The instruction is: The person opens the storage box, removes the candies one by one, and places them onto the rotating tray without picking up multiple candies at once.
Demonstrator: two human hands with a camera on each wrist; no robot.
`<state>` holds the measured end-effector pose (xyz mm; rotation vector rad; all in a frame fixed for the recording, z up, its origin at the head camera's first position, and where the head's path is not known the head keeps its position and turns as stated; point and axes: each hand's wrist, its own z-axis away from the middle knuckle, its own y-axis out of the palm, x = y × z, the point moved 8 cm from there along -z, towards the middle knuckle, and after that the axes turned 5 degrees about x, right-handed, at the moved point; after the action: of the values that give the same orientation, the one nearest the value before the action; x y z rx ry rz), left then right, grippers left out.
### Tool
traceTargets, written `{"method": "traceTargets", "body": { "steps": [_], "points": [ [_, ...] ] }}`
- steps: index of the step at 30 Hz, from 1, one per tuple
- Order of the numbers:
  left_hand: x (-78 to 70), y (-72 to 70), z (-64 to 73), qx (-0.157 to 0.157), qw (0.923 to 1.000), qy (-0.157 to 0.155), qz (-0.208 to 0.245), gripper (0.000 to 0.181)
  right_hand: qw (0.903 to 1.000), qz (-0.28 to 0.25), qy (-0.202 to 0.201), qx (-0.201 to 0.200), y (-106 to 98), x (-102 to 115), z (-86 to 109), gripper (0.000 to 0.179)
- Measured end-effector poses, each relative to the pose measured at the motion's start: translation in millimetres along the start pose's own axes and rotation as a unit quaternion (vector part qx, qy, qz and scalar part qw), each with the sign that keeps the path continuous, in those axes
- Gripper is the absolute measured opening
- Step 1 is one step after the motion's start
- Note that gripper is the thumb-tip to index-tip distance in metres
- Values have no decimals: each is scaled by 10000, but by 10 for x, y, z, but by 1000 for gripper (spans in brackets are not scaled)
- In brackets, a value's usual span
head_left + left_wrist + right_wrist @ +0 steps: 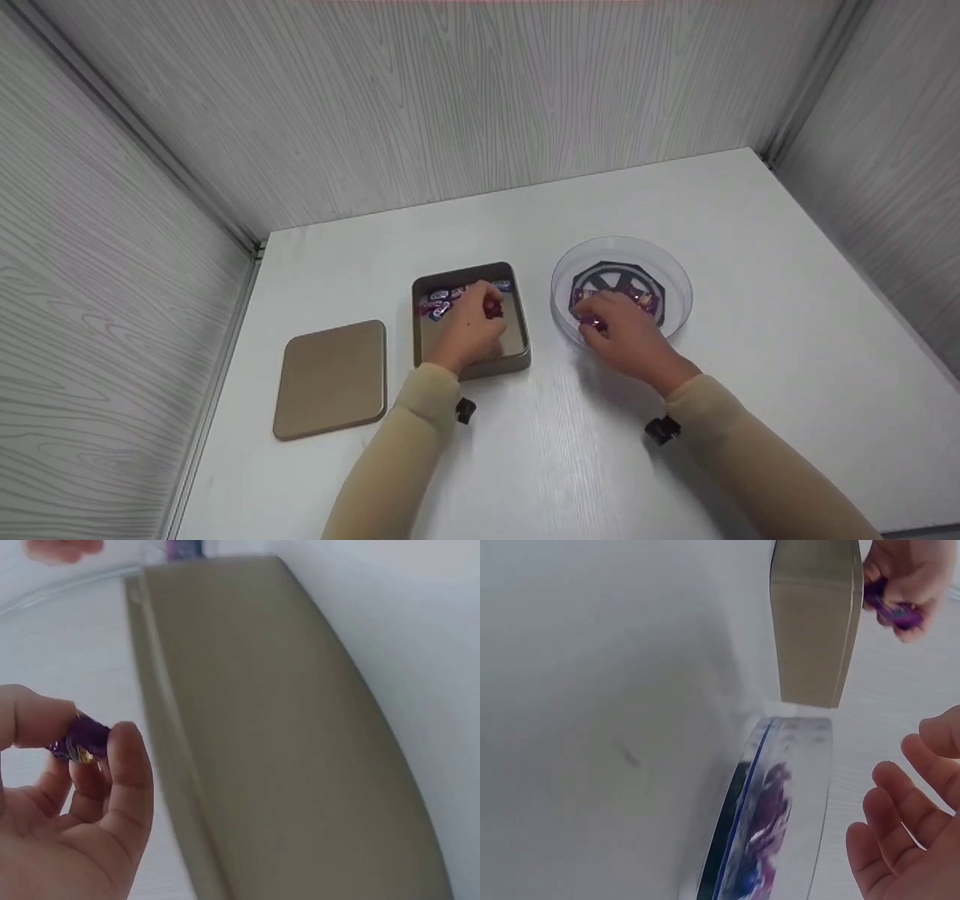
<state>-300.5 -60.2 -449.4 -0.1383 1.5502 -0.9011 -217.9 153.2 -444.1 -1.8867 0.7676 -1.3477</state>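
My left hand (pixel 471 324) is over an open gold-coloured tin (pixel 496 366), pinching a candy in a shiny purple wrapper (pixel 88 738) between thumb and fingertips. Several small wrapped candies (pixel 439 295), purple, red and blue, lie toward the far side of that tin. Above the near part of a round clear plastic dish (pixel 679 279) is my right hand (pixel 628 334). Its fingers are loosely bent and spread, with nothing between them in the right wrist view. More purple-wrapped candies (pixel 769 814) lie in the dish; the hand covers some of them in the head view.
A flat gold-coloured lid (pixel 334 379) lies on the white table (pixel 517 457) to the left of the tin. The dish stands just right of the tin, a small gap between them. Pale wood-grain panels (pixel 450 97) enclose the table at the back and both sides.
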Motion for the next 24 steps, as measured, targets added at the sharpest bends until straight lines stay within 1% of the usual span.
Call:
{"method": "traceTargets", "body": {
  "steps": [1, 3, 5, 7, 10, 14, 18, 24],
  "points": [
    [-43, 17, 17, 50, 9999, 50, 129, 40, 10000, -46, -34, 43, 15, 38, 5, 26],
    [-143, 57, 44, 173, 9988, 244, 397, 39, 9996, -205, -134, 132, 47, 121, 15, 30],
    [-240, 97, 75, 291, 9969, 464, 558, 37, 9985, -427, -263, 196, 63, 223, 26, 35],
    [-328, 130, 108, 373, 9951, 662, 626, 35, 9966, -684, -397, 237, 72, 324, 38, 39],
    [-423, 185, 142, 477, 9929, 876, 647, 32, 9928, -995, -626, 250, 90, 447, 56, 45],
    [-459, 267, 143, 599, 9902, 1019, 741, 30, 9890, -1212, -796, 283, 149, 517, 84, 46],
    [-456, 322, 131, 689, 9877, 1128, 836, 27, 9874, -1319, -825, 274, 187, 530, 103, 44],
    [-463, 352, 138, 826, 9855, 1300, 714, 26, 9876, -1338, -800, 160, 169, 495, 108, 35]
  ]
}}
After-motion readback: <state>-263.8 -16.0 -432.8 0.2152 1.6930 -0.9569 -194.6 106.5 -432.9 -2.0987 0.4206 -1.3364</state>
